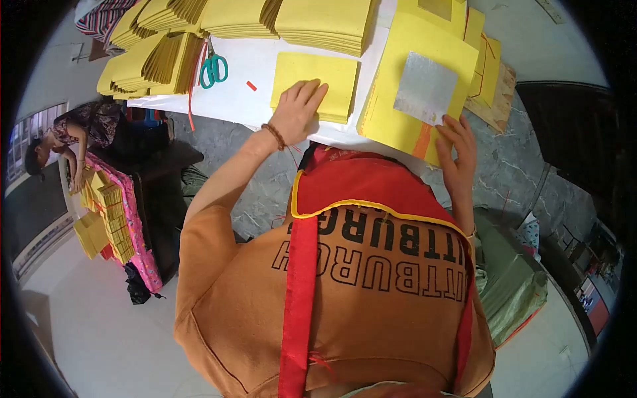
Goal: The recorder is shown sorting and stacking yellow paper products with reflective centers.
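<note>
My left hand (298, 111), with a beaded bracelet at the wrist, lies on the near edge of a small stack of yellow paper (317, 78) on the white tabletop. Its fingers are stretched out over the top sheet. On the right, my right hand (460, 149) is at the near right edge of a larger stack of yellow sheets (385, 99). A silver foil square (426, 86) and an orange mark show on its top sheet. The right fingers are apart, with fingertips by the foil's lower corner; I see nothing held in them.
Teal-handled scissors (213, 70) and a small red strip (251, 86) lie on the white tabletop (249, 56). Several folded yellow stacks (325, 26) line its far side. At left, another person (79, 139) works at a pink-covered table (136, 219) with yellow bundles.
</note>
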Demonstrator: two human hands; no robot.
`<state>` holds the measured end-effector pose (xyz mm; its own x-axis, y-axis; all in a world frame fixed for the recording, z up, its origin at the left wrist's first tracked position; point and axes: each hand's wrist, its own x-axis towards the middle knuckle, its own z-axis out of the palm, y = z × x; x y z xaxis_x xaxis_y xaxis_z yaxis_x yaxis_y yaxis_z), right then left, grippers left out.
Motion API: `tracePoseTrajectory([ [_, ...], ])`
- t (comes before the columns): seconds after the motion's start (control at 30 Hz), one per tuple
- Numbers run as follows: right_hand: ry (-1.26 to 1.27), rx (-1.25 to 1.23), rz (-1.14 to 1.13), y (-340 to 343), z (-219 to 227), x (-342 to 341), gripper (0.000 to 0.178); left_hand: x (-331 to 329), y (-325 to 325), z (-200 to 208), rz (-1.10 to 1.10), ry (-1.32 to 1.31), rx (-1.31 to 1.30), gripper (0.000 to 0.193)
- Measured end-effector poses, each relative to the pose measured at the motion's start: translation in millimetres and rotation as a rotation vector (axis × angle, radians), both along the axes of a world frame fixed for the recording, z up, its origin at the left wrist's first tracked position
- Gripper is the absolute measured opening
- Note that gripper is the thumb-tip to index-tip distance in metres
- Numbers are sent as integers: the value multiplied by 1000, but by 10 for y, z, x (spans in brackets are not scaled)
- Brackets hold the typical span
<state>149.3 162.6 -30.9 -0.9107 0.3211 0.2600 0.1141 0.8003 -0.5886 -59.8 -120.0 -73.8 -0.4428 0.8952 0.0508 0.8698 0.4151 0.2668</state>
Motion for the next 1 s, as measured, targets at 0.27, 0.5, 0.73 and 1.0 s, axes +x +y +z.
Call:
tracePoseTrajectory([
  [0.27, 46, -341, -73, -7, -65, 46, 20, -95, 384, 782, -11, -418, 286, 51],
  [0.5, 55, -444, -76, -3, -146, 8, 20, 518, 953, 754, -432, -155, 337, 36],
  [0.73, 87, -668, -103, 1, -166, 20, 23, 375, 1033, 722, -490, -273, 375, 21],
  [1.0, 73, -812, -140, 44, -172, 9, 28, 311, 1131, 706, -409, -495, 337, 10],
])
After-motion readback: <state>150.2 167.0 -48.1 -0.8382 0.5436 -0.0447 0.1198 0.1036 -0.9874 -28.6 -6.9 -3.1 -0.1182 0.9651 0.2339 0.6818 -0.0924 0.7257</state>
